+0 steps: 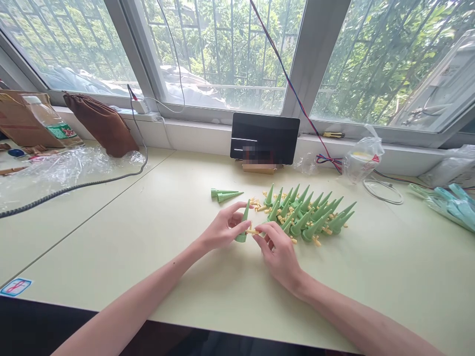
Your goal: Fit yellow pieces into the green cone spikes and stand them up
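Between thumb and fingers, my left hand (pixel 224 227) grips a green plastic cone spike (pixel 242 237), its point upward and its wider base low over the table. My right hand (pixel 276 247) pinches a small yellow plastic piece (pixel 253 231) against the side of that spike; whether it is seated in the spike I cannot tell. Just right of my hands stand several green spikes (pixel 311 225) in rows, with yellow pieces at their bases. A few loose yellow pieces (pixel 256 203) lie behind my hands. Two more green spikes (pixel 227 195) lie on their sides farther back.
At the back, a dark tablet (pixel 265 138) leans on a small stand. A wrapped cup (pixel 359 160), a coiled white cable (pixel 382 192) and plastic bags (pixel 451 202) lie right. Leftward are a brown pouch (pixel 102 123), a bottle (pixel 52 121) and a black cable (pixel 89 185).
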Action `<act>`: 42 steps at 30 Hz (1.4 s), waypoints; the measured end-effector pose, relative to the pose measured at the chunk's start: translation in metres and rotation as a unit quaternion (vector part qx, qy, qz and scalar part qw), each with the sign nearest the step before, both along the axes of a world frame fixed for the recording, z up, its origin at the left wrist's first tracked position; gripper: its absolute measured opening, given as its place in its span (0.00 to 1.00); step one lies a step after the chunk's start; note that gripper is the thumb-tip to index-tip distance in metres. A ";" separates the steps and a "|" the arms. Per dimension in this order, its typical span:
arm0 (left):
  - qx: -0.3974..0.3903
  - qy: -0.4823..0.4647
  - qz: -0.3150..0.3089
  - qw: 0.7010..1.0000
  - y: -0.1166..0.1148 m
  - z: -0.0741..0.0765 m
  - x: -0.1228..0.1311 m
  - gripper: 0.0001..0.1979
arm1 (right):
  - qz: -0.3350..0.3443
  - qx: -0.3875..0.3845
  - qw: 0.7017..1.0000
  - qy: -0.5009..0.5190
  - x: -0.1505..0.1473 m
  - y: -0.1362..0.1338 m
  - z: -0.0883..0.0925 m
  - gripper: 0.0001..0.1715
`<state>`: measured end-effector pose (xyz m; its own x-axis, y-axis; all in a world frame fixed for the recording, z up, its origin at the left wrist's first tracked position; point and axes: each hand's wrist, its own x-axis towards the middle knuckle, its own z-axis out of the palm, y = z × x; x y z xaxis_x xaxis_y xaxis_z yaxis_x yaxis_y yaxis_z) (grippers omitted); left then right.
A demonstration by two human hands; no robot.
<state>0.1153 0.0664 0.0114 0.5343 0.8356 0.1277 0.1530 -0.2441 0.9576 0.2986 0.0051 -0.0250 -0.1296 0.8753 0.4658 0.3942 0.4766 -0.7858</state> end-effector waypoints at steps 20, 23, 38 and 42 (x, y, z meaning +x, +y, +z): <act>0.017 0.010 -0.033 0.999 -0.001 0.001 -0.002 0.20 | 0.004 0.006 1.000 -0.030 0.001 0.003 -0.005 0.11; 0.018 0.012 -0.039 0.999 -0.001 0.001 -0.001 0.19 | 0.001 0.002 0.999 -0.042 0.001 0.004 -0.005 0.13; 0.016 0.000 -0.018 1.000 -0.002 0.002 0.000 0.20 | 0.007 -0.023 0.997 -0.071 0.000 0.002 -0.007 0.14; 0.016 0.001 -0.014 1.000 -0.001 0.002 0.000 0.20 | 0.003 -0.018 0.996 -0.085 -0.001 0.002 -0.006 0.15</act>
<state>0.1149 0.0651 0.0130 0.5568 0.8165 0.1528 0.1474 -0.2781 0.9492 0.2980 0.0070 -0.0313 -0.2088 0.8905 0.4043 0.5203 0.4512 -0.7251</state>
